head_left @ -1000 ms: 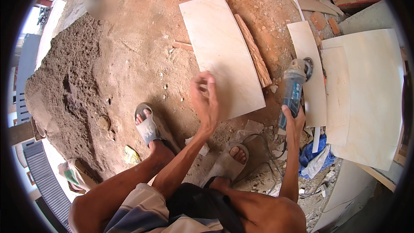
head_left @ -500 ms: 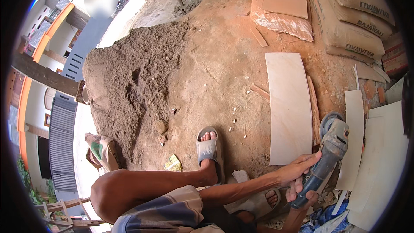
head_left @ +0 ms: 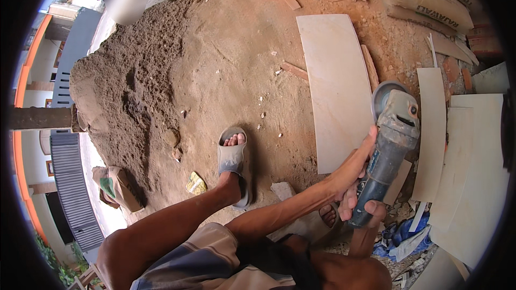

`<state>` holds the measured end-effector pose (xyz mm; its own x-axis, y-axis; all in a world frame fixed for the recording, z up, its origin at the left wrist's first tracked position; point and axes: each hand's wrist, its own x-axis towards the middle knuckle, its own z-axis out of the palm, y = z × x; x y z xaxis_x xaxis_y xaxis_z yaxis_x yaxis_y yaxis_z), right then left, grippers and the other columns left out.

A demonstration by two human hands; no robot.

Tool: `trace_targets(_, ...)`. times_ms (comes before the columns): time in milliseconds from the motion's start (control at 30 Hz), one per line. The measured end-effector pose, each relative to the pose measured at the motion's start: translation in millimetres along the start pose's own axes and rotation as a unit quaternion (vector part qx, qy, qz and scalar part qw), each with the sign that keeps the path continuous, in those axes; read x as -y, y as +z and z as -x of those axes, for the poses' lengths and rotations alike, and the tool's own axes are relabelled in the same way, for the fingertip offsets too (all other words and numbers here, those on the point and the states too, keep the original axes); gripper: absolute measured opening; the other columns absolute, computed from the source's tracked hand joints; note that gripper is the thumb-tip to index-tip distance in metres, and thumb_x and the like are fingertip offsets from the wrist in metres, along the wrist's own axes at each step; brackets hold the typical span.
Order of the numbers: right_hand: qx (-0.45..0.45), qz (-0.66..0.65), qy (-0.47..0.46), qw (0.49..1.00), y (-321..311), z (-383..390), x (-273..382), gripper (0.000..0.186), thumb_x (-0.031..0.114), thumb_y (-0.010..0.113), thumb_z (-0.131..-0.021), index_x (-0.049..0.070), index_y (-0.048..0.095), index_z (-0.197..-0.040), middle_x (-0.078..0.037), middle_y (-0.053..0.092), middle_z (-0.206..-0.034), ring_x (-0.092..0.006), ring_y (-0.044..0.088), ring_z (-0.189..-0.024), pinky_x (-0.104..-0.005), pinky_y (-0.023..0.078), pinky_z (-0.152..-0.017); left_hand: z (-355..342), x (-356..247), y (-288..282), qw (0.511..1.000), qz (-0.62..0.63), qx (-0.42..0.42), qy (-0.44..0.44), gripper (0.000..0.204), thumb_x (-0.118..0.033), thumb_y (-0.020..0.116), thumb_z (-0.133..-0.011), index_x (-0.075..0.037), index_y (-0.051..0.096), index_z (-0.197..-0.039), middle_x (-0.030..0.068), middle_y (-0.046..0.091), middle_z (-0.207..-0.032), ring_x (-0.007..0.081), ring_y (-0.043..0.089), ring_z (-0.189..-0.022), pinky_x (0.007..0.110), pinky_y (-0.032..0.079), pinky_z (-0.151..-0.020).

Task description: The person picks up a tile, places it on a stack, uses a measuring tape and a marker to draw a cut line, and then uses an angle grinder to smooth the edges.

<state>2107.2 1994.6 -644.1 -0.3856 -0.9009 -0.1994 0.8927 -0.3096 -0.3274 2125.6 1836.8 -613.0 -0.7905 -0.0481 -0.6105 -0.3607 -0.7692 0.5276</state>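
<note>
An angle grinder with a dark blue body, a worn metal head and a thin round disc is held up at the right, disc end farthest from me. My left hand is closed around the middle of its body, thumb stretched toward the head. At the rear end, my right hand grips the handle; some fingers behind the tool are hidden. Left of the disc, a long pale tile lies on the ground, apart from it. I cannot tell whether the disc is spinning.
Narrow tile strips and larger tile sheets lie at the right. Blue cloth is crumpled near them. A sand heap spreads at left. Stacked cement sacks stand far right. My sandalled foot rests mid-ground.
Both hands have raised the grinder, which now looks larger and sits higher in the picture. The view has shifted, so the ground and tiles appear farther up and left.
</note>
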Motion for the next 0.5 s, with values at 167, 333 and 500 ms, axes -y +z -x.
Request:
trace_targets(167,-0.119,0.341,-0.036,0.932,29.0,-20.1,29.3,0.072,0.019,0.079,-0.079,-0.007,0.05,-0.141,-0.016,0.068,-0.086,-0.027,0.07,-0.065,-0.0407,0.063,-0.065,-38.6,5.0,-71.8,0.839,-0.16,-0.364,0.37,0.068,-0.06,0.052,-0.113,0.005,0.063,-0.132,0.009,0.066,-0.102,0.0186,0.055,-0.082,0.034,0.047,-0.082)
trace_targets(333,-0.213,0.45,-0.069,0.864,39.2,-32.3,46.0,0.059,0.016,0.079,-0.078,-0.009,0.059,-0.127,-0.014,0.071,-0.085,-0.0239,0.072,-0.068,-0.0371,0.062,-0.065,-43.7,9.6,-135.5,0.801,-0.341,-0.401,0.286,0.07,-0.053,0.054,-0.114,0.006,0.044,-0.15,0.023,0.07,-0.109,0.0256,0.065,-0.086,0.045,0.054,-0.076)
trace_targets(500,-0.232,0.472,-0.076,0.847,42.8,-60.4,56.7,0.041,0.005,0.079,-0.083,-0.003,0.062,-0.12,-0.011,0.072,-0.09,-0.0194,0.073,-0.072,-0.0364,0.062,-0.065,-53.4,20.4,-126.6,0.811,-0.31,-0.376,0.325,0.07,-0.048,0.053,-0.116,0.007,0.037,-0.156,0.0239,0.074,-0.096,0.0255,0.069,-0.08,0.044,0.053,-0.067)
